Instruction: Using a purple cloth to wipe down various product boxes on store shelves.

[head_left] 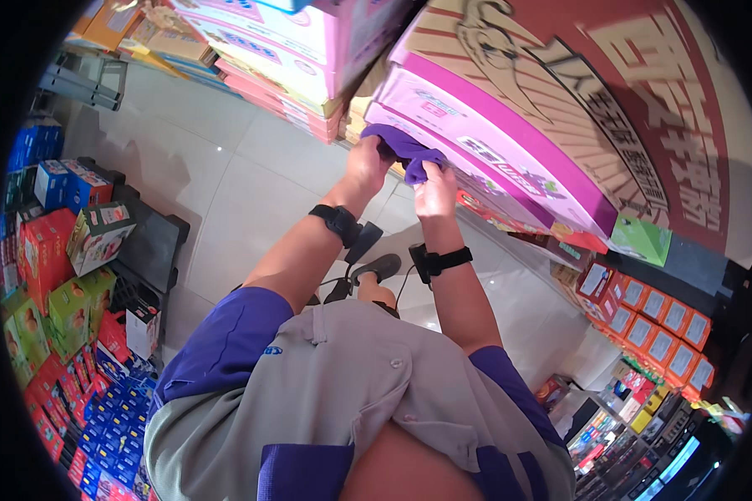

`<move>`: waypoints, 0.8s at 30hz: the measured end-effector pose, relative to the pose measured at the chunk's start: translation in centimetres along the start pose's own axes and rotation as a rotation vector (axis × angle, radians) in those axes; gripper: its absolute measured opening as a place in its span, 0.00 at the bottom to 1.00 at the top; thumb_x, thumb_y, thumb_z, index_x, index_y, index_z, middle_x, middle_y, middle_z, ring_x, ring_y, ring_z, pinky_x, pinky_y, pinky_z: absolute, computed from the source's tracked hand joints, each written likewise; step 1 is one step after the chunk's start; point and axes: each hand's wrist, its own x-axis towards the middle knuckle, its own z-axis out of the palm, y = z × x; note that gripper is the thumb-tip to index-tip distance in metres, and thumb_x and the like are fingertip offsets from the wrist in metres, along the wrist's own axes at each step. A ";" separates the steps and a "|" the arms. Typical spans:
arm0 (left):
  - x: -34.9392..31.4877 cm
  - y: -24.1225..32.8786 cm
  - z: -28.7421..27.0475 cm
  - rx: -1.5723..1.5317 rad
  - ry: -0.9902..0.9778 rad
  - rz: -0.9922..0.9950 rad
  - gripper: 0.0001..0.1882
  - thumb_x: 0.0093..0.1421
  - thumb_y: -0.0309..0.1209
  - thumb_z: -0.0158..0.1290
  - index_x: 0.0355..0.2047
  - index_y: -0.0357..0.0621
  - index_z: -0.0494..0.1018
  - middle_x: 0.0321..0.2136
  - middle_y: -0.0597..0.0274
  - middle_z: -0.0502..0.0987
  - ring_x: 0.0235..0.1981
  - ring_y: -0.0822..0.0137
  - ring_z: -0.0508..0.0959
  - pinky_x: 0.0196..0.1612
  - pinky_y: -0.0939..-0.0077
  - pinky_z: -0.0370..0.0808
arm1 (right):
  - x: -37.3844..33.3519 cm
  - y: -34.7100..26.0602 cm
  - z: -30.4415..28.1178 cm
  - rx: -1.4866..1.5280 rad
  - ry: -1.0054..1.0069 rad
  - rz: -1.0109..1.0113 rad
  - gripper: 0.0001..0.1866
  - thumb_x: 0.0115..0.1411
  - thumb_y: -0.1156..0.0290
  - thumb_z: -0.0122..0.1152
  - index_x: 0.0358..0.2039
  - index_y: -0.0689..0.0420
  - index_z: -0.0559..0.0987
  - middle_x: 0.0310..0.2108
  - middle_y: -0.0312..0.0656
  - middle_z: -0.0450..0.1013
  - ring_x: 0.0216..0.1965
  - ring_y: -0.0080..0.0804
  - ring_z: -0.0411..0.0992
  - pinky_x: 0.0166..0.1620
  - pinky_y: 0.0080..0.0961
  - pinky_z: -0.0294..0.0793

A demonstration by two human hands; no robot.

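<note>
A purple cloth is bunched up between my two hands, near the top centre of the head view. My left hand grips its left end, with the fingers bent and partly hidden under the fabric. Its right end is pinched by my right hand. Just beyond and to the right of the cloth stands a pink-and-purple carton; whether the cloth touches it I cannot tell.
A large brown-and-red carton rests above the pink one. More pink and white cartons are stacked at the far left of my hands. Colourful boxes line the left side, orange boxes the right. Below is a tiled floor.
</note>
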 end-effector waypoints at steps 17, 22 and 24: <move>-8.6 -16.2 12.1 0.611 -0.281 -0.151 0.14 0.60 0.23 0.41 0.44 0.37 0.73 0.39 0.57 0.78 0.42 0.65 0.77 0.44 0.69 0.75 | -5.5 -14.1 -16.7 -0.009 0.090 -0.061 0.10 0.60 0.73 0.57 0.41 0.64 0.75 0.33 0.39 0.74 0.33 0.28 0.73 0.35 0.26 0.73; -10.8 -20.4 14.4 0.675 -0.346 -0.196 0.18 0.62 0.23 0.40 0.52 0.39 0.71 0.43 0.59 0.76 0.45 0.65 0.77 0.46 0.70 0.77 | -6.3 -15.7 -21.2 -0.305 0.359 -0.122 0.15 0.60 0.68 0.60 0.43 0.63 0.73 0.34 0.38 0.73 0.34 0.25 0.72 0.31 0.24 0.72; -12.0 -22.3 15.6 0.707 -0.275 -0.213 0.18 0.64 0.21 0.41 0.53 0.41 0.69 0.48 0.58 0.74 0.48 0.63 0.76 0.45 0.71 0.80 | -7.1 -16.5 -23.3 -0.277 0.374 -0.165 0.15 0.60 0.69 0.59 0.46 0.61 0.72 0.34 0.38 0.72 0.33 0.24 0.71 0.31 0.24 0.73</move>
